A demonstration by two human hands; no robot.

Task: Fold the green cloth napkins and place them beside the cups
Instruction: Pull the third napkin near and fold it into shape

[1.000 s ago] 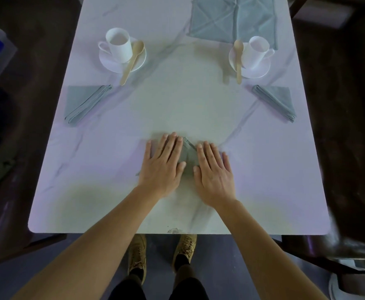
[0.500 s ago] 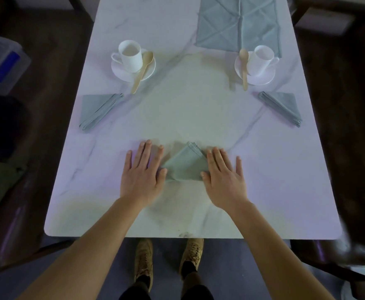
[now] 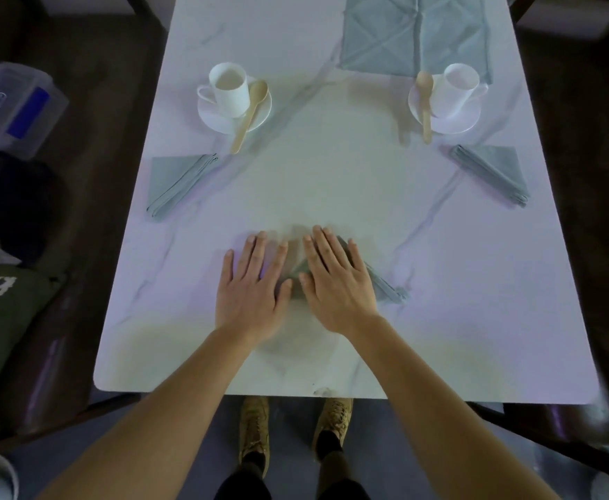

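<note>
I'm pressing the folded green cloth napkin (image 3: 386, 287) flat on the near middle of the white marble surface (image 3: 187, 301). My right hand (image 3: 335, 279) is lying on it and my left hand (image 3: 254, 286) just beside its left edge. Neither grip is closing: fingers straight, holding nothing. Even pressure along the crease should be sharpening the fold.

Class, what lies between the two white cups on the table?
In the head view: the left spoon by the left cup, the right spoon by the right cup, and bare table between the spoons.
</note>
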